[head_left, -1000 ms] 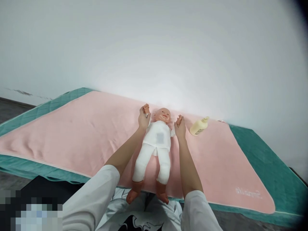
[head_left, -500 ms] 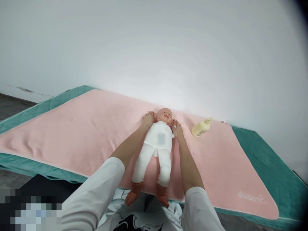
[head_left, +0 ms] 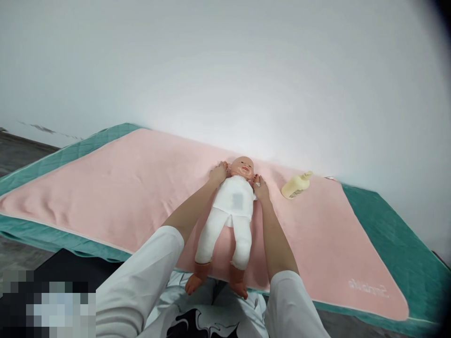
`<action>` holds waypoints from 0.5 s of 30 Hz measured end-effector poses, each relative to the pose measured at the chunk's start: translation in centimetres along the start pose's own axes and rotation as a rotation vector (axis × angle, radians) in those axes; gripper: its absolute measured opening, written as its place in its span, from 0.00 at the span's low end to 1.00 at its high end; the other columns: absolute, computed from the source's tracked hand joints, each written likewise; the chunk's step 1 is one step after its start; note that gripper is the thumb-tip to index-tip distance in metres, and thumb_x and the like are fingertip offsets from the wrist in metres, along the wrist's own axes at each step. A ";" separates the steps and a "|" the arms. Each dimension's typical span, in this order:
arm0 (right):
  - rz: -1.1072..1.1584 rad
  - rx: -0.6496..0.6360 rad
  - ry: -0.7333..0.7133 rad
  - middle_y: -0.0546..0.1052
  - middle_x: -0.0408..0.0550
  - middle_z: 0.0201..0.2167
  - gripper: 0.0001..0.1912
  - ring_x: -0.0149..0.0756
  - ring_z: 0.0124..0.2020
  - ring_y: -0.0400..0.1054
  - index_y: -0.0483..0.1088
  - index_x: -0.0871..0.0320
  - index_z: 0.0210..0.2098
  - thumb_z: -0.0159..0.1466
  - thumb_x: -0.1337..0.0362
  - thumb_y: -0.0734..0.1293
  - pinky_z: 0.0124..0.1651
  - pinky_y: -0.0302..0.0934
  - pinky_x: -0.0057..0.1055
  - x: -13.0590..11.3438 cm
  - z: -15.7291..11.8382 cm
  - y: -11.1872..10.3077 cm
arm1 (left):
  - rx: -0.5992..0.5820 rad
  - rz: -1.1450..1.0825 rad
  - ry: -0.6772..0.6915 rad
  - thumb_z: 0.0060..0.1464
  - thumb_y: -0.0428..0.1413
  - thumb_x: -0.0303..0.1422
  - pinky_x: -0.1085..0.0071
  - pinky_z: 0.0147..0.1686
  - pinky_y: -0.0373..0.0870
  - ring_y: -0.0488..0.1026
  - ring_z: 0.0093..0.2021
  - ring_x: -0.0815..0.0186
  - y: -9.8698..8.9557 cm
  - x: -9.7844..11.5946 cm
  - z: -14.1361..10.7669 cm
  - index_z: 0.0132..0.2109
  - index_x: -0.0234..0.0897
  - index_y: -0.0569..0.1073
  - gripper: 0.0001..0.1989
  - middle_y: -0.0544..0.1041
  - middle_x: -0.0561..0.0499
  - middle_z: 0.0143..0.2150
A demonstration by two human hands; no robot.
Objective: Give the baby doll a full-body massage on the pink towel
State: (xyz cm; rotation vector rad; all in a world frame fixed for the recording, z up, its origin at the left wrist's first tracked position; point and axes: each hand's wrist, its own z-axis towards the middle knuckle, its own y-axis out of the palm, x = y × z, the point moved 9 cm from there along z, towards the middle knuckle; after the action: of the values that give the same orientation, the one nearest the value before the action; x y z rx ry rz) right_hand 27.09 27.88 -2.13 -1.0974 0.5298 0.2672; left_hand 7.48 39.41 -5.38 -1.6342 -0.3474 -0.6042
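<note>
A baby doll (head_left: 232, 199) in a white top and white trousers lies on its back on a pink blanket (head_left: 116, 188). Its head points toward the wall and its bare feet toward me. My left hand (head_left: 218, 173) is closed around the doll's hand on the left side, beside its head. On the other side, my right hand (head_left: 261, 188) grips the doll's other hand and forearm. Both of the doll's arms are bent up near its shoulders. My fingers partly hide the doll's hands.
To the right of the doll, a pale yellow pump bottle (head_left: 296, 186) lies tilted on the blanket. A green quilted cover (head_left: 398, 225) shows under the blanket's edges. Behind the bed stands a white wall (head_left: 225, 70). A dark object (head_left: 75, 270) sits at the lower left.
The view has shifted very slightly. Both hands keep their hold on the doll's hands, and the bottle stays where it was.
</note>
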 end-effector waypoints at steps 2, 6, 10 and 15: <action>0.062 0.022 0.033 0.72 0.51 0.53 0.20 0.41 0.50 0.70 0.67 0.59 0.54 0.67 0.56 0.66 0.51 0.69 0.44 0.3 -0.1 -0.3 | 0.018 -0.031 0.008 0.64 0.47 0.44 0.64 0.49 0.65 0.73 0.55 0.52 -0.3 0.0 -0.2 0.64 0.33 0.57 0.27 0.74 0.34 0.55; 0.183 0.061 0.083 0.72 0.51 0.53 0.19 0.42 0.50 0.70 0.67 0.59 0.54 0.67 0.56 0.66 0.51 0.69 0.45 0.9 -0.3 -1.1 | 0.096 -0.102 0.035 0.64 0.48 0.40 0.67 0.46 0.67 0.74 0.54 0.55 -1.8 0.2 -0.8 0.66 0.36 0.55 0.27 0.75 0.39 0.56; 0.289 0.092 0.112 0.70 0.54 0.57 0.23 0.43 0.53 0.69 0.64 0.58 0.58 0.68 0.55 0.64 0.54 0.66 0.46 1.6 -0.8 -2.2 | 0.198 -0.184 0.066 0.63 0.50 0.41 0.68 0.45 0.68 0.74 0.54 0.58 -4.5 0.4 -1.8 0.67 0.34 0.52 0.31 0.74 0.40 0.57; 0.495 0.118 0.124 0.67 0.56 0.63 0.32 0.46 0.62 0.63 0.57 0.56 0.65 0.65 0.52 0.61 0.59 0.62 0.42 2.5 -1.7 -4.2 | 0.362 -0.221 0.130 0.59 0.53 0.45 0.65 0.44 0.68 0.76 0.48 0.56 -9.5 1.1 -4.4 0.64 0.35 0.60 0.31 0.79 0.44 0.48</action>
State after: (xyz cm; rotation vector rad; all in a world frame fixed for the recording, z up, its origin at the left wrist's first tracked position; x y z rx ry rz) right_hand 30.65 24.37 -0.80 -0.8598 0.9167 0.5933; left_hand 2.38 36.50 3.36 -1.2123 -0.5141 -0.7625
